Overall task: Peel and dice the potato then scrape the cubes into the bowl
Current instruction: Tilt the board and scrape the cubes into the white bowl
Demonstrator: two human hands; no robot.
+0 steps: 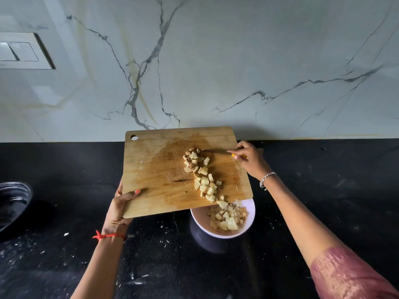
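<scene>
As potato cubes (203, 178) are scraped from a tilted wooden cutting board (162, 169) into a white bowl (252, 212), the task's last step is judged to be well under way. Part of the dice is seen heaped in the bowl. The rest is strung down the board's right side, with a cluster near the knife tip.

The board's near-left corner is gripped by the left hand (118, 206), thumb on top, and its lower edge is held just over the bowl's rim. A small yellow-handled knife (216, 151) is pinched in the right hand (248, 158), index finger stretched toward the blade, which is laid just behind the uppermost pieces.

For a clean finish, the blade is best drawn down the wood toward the bowl, the tilt held steady and the board's edge kept over the bowl's middle, so that no cube is lost to the black stone countertop (216, 277). A veined marble backsplash (216, 72) is seen behind.
</scene>
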